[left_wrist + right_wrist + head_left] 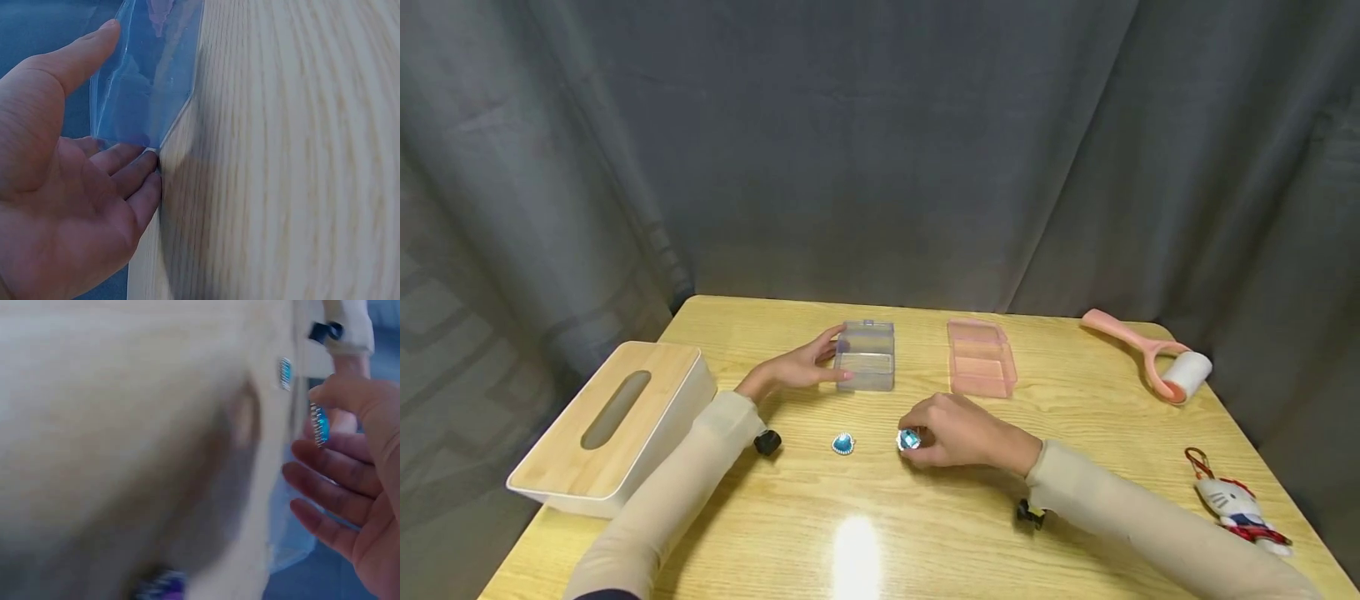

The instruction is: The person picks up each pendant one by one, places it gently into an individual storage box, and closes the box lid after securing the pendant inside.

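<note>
A clear bluish plastic box (865, 363) with its lid open stands near the back middle of the table. My left hand (801, 365) holds its left side; in the left wrist view the thumb (87, 53) lies along one edge and the fingers curl at the corner of the box (147, 81). Between thumb and index finger, my right hand (958, 432) pinches a blue gem (908, 439) with a beaded silver rim. A similar heart-shaped blue gem (843, 443) lies on the table to its left. In the right wrist view, a purple gem (164, 586) shows at the bottom edge.
An open pink plastic box (982, 358) stands right of the bluish one. At left is a tissue box (662, 433) with a wooden lid. A pink-handled lint roller (1150, 354) and a plush cat keychain (1236, 504) lie at right. Grey curtains (880, 167) hang behind the table.
</note>
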Demonstrator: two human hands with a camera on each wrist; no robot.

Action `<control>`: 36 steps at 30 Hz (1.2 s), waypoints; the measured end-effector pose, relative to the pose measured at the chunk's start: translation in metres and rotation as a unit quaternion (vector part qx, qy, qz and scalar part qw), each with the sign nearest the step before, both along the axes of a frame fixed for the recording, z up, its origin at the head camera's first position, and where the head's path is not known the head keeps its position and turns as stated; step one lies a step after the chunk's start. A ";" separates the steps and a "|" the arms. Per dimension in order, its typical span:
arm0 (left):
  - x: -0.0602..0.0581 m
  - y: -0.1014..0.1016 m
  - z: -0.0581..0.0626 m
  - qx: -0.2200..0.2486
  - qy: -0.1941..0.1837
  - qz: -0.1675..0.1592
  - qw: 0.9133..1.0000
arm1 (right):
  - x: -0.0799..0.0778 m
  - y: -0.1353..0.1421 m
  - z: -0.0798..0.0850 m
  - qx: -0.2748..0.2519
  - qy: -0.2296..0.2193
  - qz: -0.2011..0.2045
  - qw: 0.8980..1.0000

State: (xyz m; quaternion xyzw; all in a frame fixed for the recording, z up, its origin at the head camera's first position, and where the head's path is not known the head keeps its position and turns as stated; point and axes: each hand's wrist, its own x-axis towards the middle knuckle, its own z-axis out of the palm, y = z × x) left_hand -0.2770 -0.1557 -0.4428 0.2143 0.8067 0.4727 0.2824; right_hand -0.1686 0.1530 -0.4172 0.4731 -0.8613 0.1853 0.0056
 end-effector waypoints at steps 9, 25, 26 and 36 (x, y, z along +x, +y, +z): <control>-0.001 0.001 -0.002 0.003 0.003 0.000 1.000 | -0.035 -0.010 0.029 -0.116 -0.063 -0.041 0.990; 0.000 0.002 -0.001 0.006 -0.003 0.002 1.000 | -0.094 -0.029 0.028 -0.124 -0.114 -0.058 0.984; 0.000 0.002 -0.002 0.009 -0.003 0.001 1.000 | -0.096 -0.030 0.027 -0.120 -0.118 -0.061 0.984; 0.000 0.001 -0.002 0.005 0.000 -0.001 1.000 | -0.106 -0.034 0.016 -0.085 -0.153 -0.083 0.981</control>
